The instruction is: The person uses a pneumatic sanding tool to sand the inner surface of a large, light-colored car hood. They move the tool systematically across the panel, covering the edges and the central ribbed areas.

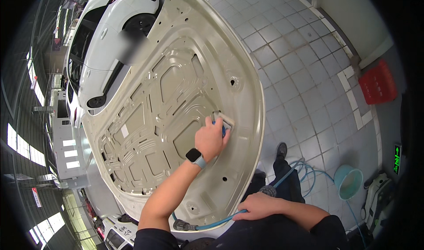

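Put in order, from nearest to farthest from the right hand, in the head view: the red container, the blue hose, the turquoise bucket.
1. Blue hose: gripped in the right hand.
2. Turquoise bucket: to the hand's right.
3. Red container: upper right, beyond the bucket.

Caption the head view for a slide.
Left hand holding a blue tool on a beige car hood panel, right hand gripping a blue hose.

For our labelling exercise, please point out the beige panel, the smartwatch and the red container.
Beige panel (187,137), head view: its ribbed face.
Smartwatch (193,155), head view: its dark screen.
Red container (378,83), head view: its side wall.
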Tool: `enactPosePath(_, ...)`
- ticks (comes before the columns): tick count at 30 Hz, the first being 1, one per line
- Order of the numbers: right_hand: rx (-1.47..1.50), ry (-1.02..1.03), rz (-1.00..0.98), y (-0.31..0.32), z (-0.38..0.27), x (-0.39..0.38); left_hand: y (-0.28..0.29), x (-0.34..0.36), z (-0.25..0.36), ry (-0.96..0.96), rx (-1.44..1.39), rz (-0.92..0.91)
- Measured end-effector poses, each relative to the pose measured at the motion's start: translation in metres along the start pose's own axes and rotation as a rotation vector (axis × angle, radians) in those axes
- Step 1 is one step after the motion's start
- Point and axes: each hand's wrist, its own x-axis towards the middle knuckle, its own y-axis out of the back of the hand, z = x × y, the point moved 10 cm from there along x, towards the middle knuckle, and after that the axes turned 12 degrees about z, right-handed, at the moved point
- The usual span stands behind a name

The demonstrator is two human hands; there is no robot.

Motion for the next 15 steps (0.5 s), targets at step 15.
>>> enactPosePath(15, 0.048, 0.045, -0.025, -0.032, -0.020, -0.010, 0.016, -0.185, -0.054, 0.162, -0.001, -0.271)
